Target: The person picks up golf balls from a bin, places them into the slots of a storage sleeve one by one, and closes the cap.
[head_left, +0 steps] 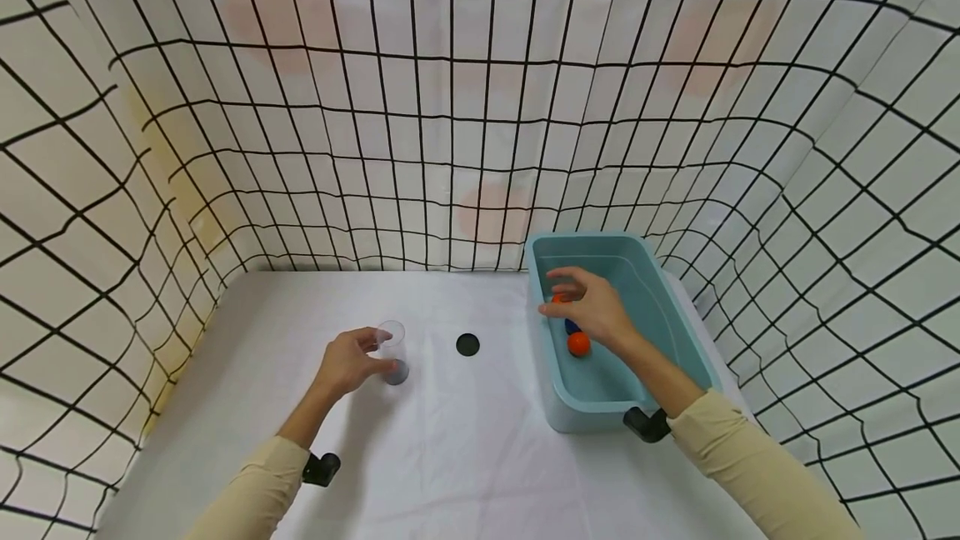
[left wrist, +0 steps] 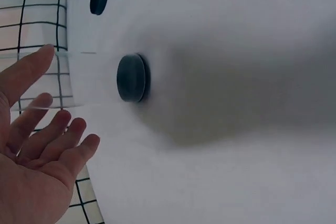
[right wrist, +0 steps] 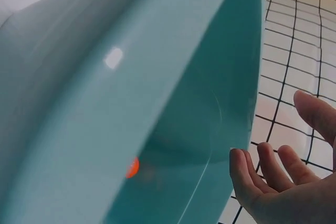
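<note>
A clear cylindrical container (head_left: 392, 344) with a dark round base (left wrist: 131, 78) stands upright on the white-covered table. My left hand (head_left: 355, 363) grips it from the left, thumb on one side and fingers on the other. Over the light blue bin (head_left: 637, 382) hovers my right hand (head_left: 592, 307), fingers gently bent and apart, with nothing between them in the right wrist view. Below it in the bin lie an orange ball (head_left: 578, 344), a dark blue ball (head_left: 571, 327) and a second orange ball (head_left: 558, 299), the latter two partly hidden by the hand.
A black round lid (head_left: 467, 345) lies flat on the table between the container and the bin. Black wire mesh (head_left: 487, 115) encloses the back and both sides, with white cloth behind it. The bin stands at the table's right side, close to the mesh.
</note>
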`<state>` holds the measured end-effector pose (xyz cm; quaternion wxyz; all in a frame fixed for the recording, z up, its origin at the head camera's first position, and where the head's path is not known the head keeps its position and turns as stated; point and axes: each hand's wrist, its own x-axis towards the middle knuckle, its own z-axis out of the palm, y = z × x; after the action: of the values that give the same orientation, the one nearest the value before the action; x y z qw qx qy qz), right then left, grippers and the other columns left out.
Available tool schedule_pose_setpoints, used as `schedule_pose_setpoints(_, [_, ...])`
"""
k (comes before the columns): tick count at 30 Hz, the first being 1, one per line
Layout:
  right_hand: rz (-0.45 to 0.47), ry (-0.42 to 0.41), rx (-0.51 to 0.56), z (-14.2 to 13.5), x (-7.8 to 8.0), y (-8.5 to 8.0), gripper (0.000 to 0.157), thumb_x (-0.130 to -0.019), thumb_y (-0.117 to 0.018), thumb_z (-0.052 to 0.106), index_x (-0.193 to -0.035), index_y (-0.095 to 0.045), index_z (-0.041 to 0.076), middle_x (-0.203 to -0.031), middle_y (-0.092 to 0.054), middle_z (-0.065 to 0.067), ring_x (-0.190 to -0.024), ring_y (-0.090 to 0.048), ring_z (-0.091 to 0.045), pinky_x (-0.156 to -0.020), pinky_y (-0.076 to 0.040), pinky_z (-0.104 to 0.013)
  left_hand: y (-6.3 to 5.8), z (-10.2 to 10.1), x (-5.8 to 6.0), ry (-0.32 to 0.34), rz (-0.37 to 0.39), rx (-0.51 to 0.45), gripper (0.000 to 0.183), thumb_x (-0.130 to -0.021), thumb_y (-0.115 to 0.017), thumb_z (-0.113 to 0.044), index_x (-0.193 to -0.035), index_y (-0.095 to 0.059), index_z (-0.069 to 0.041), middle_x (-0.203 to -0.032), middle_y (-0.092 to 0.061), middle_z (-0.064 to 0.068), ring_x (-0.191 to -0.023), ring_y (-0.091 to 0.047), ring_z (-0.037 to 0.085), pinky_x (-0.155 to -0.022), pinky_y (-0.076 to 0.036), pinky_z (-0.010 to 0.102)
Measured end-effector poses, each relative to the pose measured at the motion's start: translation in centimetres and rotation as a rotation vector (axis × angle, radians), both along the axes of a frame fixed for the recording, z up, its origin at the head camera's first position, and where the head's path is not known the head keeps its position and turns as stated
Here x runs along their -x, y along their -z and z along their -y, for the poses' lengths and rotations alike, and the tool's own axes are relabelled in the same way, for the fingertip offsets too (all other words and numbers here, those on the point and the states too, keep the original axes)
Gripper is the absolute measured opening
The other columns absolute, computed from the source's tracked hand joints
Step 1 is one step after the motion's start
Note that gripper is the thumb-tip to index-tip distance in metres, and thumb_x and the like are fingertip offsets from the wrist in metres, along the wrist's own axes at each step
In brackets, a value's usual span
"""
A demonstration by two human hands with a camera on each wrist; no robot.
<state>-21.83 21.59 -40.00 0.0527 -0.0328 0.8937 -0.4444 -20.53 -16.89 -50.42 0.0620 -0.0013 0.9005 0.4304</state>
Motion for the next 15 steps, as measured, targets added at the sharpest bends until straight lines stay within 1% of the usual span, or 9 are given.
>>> schedule_pose_setpoints(4, [-0.013,0.013,0.014,-0.4,0.4,-0.1,0.061,-0.087,-0.08,0.026,-0.141,-0.056,0.012,-0.136,-0.064,-0.02,-0.125,-0.061,-0.035,-0.103,-0.05,-0.052,-0.7,-0.2,0.3,0.005,-0.013,0.002,0.044,-0.078,-0.087,-0.022,-0.115,-0.071,-0.004,-0.126,-0.069,0.023,-0.121,-0.065,0.037,-0.099,-0.053,0.05])
schedule_pose_setpoints(8, [-0.034,0.023,0.019,-1.0,0.9,-0.3,0.061,-0.086,-0.081,0.026,-0.141,-0.057,0.012,-0.136,-0.063,-0.02,-0.126,-0.06,-0.036,-0.105,-0.048,-0.054,-1.8,-0.4,0.9,0.014,-0.013,-0.012,0.042,-0.078,-0.086,-0.022,-0.111,-0.066,-0.005,-0.125,-0.07,0.023,-0.122,-0.065,0.036,-0.098,-0.053,0.05])
schedule_pose_setpoints(11, [-0.031,0.029,0.011,-1.6,1.4,-0.6,0.061,-0.088,-0.08,0.027,-0.142,-0.056,0.011,-0.137,-0.062,-0.022,-0.127,-0.059,-0.037,-0.107,-0.045,-0.056,-2.8,-0.5,1.4,0.033,-0.015,-0.015,0.044,-0.079,-0.085,-0.022,-0.113,-0.063,-0.005,-0.123,-0.071,0.022,-0.121,-0.066,0.036,-0.095,-0.054,0.051])
schedule_pose_setpoints(15, [-0.008,0.048,-0.003,-2.3,2.2,-0.9,0.064,-0.089,-0.078,0.028,-0.145,-0.052,0.009,-0.137,-0.062,-0.023,-0.127,-0.058,-0.039,-0.108,-0.043,-0.058,-4.4,-0.6,1.9,0.052,-0.031,-0.001,0.046,-0.081,-0.084,-0.025,-0.117,-0.064,-0.005,-0.122,-0.071,0.022,-0.117,-0.067,0.037,-0.092,-0.056,0.052])
